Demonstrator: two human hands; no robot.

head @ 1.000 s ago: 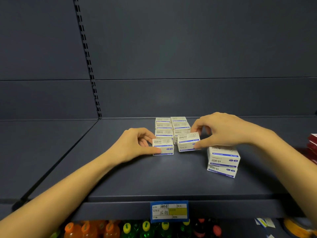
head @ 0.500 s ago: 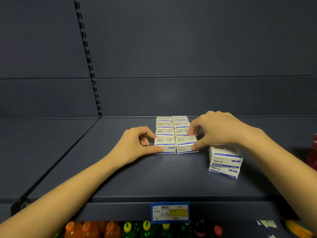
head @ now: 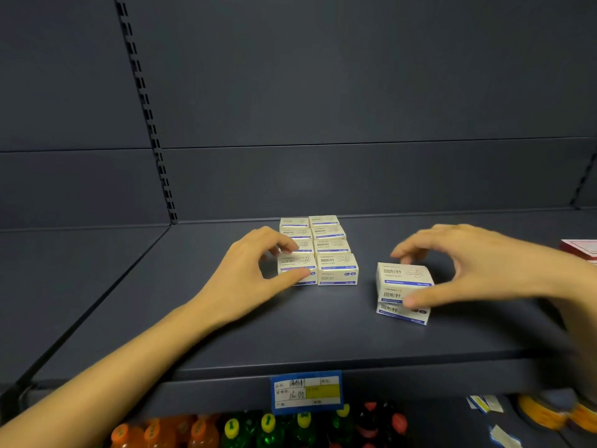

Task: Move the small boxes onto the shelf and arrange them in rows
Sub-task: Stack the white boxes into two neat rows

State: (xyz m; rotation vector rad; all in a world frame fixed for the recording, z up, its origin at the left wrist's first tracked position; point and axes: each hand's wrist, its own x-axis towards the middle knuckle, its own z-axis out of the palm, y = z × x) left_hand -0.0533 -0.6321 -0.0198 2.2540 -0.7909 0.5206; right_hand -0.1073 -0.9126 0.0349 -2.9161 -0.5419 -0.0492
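On the shelf [head: 323, 328], L hand [head: 245, 273] pinches the front-left box [head: 295, 265] of the rows [head: 329, 236]. R hand [head: 484, 270] arches wide round the spare stack [head: 402, 295], thumb on its front, not clamped. Risk: lopsided squeeze tips top box [head: 403, 274] off.

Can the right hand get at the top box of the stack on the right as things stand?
Probably yes: the right hand arches over the stack, thumb before it, fingers behind the top box, nothing between.
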